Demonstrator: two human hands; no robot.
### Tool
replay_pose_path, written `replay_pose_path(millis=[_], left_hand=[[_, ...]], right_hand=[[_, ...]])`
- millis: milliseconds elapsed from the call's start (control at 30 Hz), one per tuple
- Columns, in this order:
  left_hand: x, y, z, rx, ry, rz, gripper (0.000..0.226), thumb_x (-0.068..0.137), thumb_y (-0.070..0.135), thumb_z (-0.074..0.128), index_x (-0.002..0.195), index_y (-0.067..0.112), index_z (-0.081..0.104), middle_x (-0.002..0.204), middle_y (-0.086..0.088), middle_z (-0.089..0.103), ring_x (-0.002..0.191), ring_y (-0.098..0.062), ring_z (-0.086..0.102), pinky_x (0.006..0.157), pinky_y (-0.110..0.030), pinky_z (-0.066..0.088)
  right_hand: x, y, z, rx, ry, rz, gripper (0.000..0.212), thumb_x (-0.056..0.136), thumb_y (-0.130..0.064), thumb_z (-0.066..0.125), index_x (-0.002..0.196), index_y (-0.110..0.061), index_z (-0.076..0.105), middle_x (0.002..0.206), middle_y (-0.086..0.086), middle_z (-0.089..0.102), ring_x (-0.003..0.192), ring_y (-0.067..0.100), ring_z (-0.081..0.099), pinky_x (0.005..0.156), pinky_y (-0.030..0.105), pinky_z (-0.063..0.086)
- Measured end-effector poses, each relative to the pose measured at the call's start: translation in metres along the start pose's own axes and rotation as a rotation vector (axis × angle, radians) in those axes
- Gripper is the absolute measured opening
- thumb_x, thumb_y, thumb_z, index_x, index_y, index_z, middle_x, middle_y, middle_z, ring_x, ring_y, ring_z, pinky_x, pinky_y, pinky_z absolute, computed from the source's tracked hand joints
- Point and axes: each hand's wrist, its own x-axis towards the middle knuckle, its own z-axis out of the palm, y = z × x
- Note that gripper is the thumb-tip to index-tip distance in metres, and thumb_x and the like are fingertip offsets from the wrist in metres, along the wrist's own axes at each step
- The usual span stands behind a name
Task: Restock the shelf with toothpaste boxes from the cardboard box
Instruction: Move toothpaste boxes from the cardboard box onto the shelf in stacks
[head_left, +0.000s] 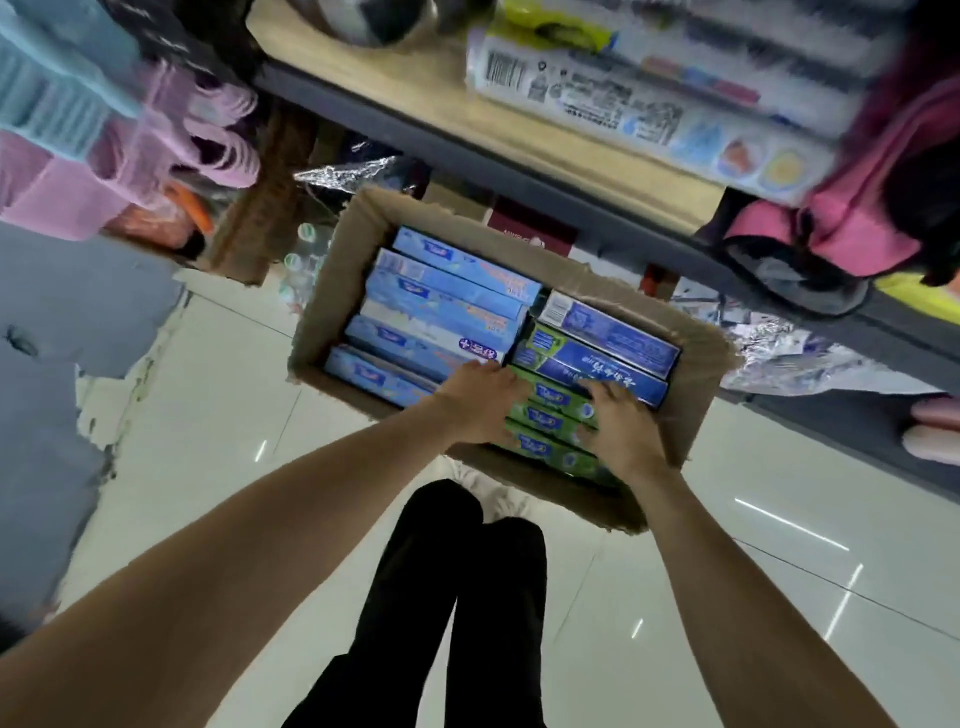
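White shiny floor (197, 405) tiles lie under everything, and closest of all are two legs in black trousers (447, 597) and two bare arms reaching down. Next comes the left hand (480, 402), with its fingers curled over one end of the green boxes (550, 421). Across from it, the right hand (621, 421) has its fingers bent down over the other end of the same boxes. I think both hands are getting ready to lift a small stack together. To do it well, they should squeeze the ends evenly and lift straight up, so no box slips out or catches on its neighbours. All the toothpaste sits in the cardboard box (696, 395) on the floor: green ones nearest, dark blue boxes (608, 345) behind them, light blue boxes (441, 306) to the left. Farther off is the shelf (519, 135), with other packets already on it.
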Motion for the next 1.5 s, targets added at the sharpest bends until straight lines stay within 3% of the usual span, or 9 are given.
replay_pose_path(millis=[233,433,600,833,1100,1200,1300,1367,1500], left_hand=[[0.036,0.035,0.026,0.388,-0.065,0.237,0.04,0.095,0.016,0.046,0.133,0.005,0.04,0.127,-0.016,0.056,0.111,-0.032,0.057,0.085,-0.041,0.048],[0.032,0.021,0.014,0.396,-0.03,0.331,0.044,0.089,0.045,0.048,0.113,0.01,0.059,0.102,-0.008,0.067,0.088,-0.025,0.063,0.07,-0.031,0.048],[0.006,0.022,0.009,0.359,0.027,0.287,0.048,0.095,0.042,0.033,0.124,0.005,0.043,0.113,-0.012,0.053,0.071,-0.023,0.052,0.047,-0.027,0.028],[-0.038,0.009,-0.022,0.225,-0.088,0.13,0.059,0.093,0.051,0.044,0.136,0.014,0.029,0.127,-0.009,0.043,0.089,-0.025,0.06,0.065,-0.033,0.044],[-0.12,-0.04,-0.045,-0.472,0.003,-0.266,0.066,0.076,0.064,0.06,0.134,0.036,0.044,0.123,0.005,0.061,0.108,-0.015,0.058,0.084,-0.026,0.045],[-0.156,-0.036,-0.055,-1.036,0.097,-0.33,0.071,0.054,0.08,0.061,0.112,0.041,0.053,0.102,0.016,0.065,0.088,-0.001,0.062,0.077,-0.015,0.047],[-0.177,-0.01,-0.061,-1.641,0.298,-0.311,0.028,0.082,0.032,0.07,0.106,0.028,0.056,0.098,0.009,0.066,0.079,-0.001,0.064,0.077,-0.019,0.05],[-0.183,0.013,-0.073,-1.908,0.381,-0.295,0.031,0.086,0.024,0.064,0.116,0.022,0.056,0.113,0.0,0.065,0.096,-0.014,0.066,0.091,-0.031,0.049],[-0.202,0.051,-0.123,-2.206,0.464,-0.211,0.031,0.088,0.021,0.054,0.119,0.014,0.058,0.103,0.0,0.07,0.094,-0.015,0.066,0.082,-0.027,0.052]], right_hand=[[0.025,0.012,0.016,-0.273,-0.092,-0.146,0.083,0.084,-0.036,0.066,0.148,-0.022,0.014,0.14,0.01,0.045,0.121,0.032,0.05,0.093,0.04,0.045],[0.036,0.008,0.01,-0.241,-0.152,-0.267,0.104,0.075,-0.034,0.074,0.15,-0.022,0.003,0.145,0.011,0.035,0.125,0.034,0.045,0.098,0.043,0.043],[0.036,0.022,0.009,-0.156,-0.12,-0.304,0.09,0.083,-0.032,0.066,0.15,-0.024,0.006,0.147,0.009,0.035,0.127,0.03,0.045,0.098,0.041,0.045],[0.035,0.01,0.01,-0.258,-0.148,-0.289,0.099,0.081,-0.035,0.069,0.15,-0.023,-0.001,0.139,0.017,0.042,0.12,0.035,0.049,0.095,0.043,0.043],[-0.009,-0.004,-0.054,0.093,-0.199,-0.154,0.09,0.074,-0.043,0.071,0.145,-0.029,0.017,0.099,0.001,0.058,0.08,0.02,0.053,0.069,0.029,0.038],[-0.049,-0.008,-0.082,0.573,-0.184,0.023,0.074,0.075,-0.038,0.068,0.137,-0.035,0.028,0.102,-0.001,0.063,0.085,0.018,0.063,0.072,0.031,0.046],[-0.1,-0.034,-0.109,1.309,-0.143,0.129,0.064,0.069,-0.028,0.053,0.132,-0.027,0.044,0.103,0.001,0.066,0.083,0.008,0.067,0.07,0.024,0.052],[-0.134,-0.058,-0.124,1.769,-0.18,0.202,0.058,0.062,-0.025,0.054,0.118,-0.015,0.06,0.094,0.006,0.07,0.082,0.02,0.068,0.068,0.031,0.056],[-0.188,-0.102,-0.167,2.089,-0.063,0.17,0.038,0.048,-0.026,0.065,0.082,-0.011,0.073,0.075,0.007,0.07,0.068,0.023,0.068,0.061,0.029,0.057]])
